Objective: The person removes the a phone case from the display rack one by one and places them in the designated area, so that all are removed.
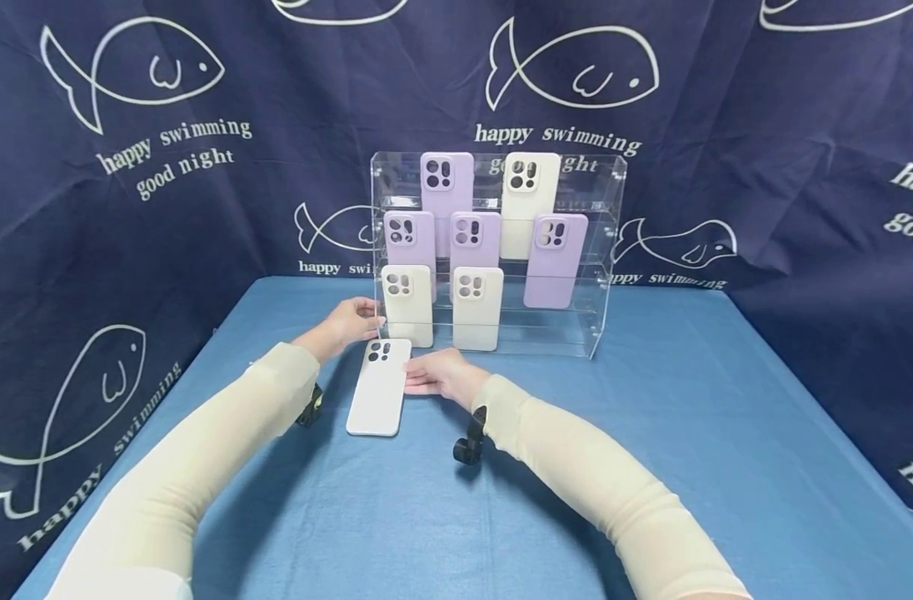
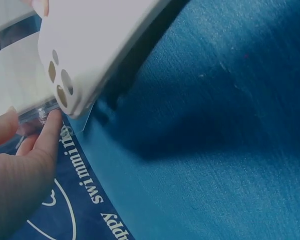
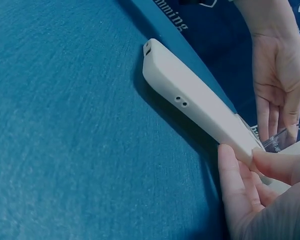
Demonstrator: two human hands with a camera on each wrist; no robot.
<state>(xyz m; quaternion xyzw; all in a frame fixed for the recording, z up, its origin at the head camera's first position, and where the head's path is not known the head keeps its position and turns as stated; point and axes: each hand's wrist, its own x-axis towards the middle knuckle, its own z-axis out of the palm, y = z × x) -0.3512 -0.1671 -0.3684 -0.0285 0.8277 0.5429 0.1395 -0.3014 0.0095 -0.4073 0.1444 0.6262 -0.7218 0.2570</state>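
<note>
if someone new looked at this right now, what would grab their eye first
First, the clear stand at the back of the blue table, its three tiers showing four purple cases and three white ones. Next, the loose white case in the right hand's grip, before the stand's lower left corner. Behind everything, white fish swim across the navy curtain.

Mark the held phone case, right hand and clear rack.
Held phone case point(image 1: 379, 393), head view: middle of its back.
Right hand point(image 1: 443, 372), head view: its middle.
Clear rack point(image 1: 542, 337), head view: bare bottom tier front.
</note>
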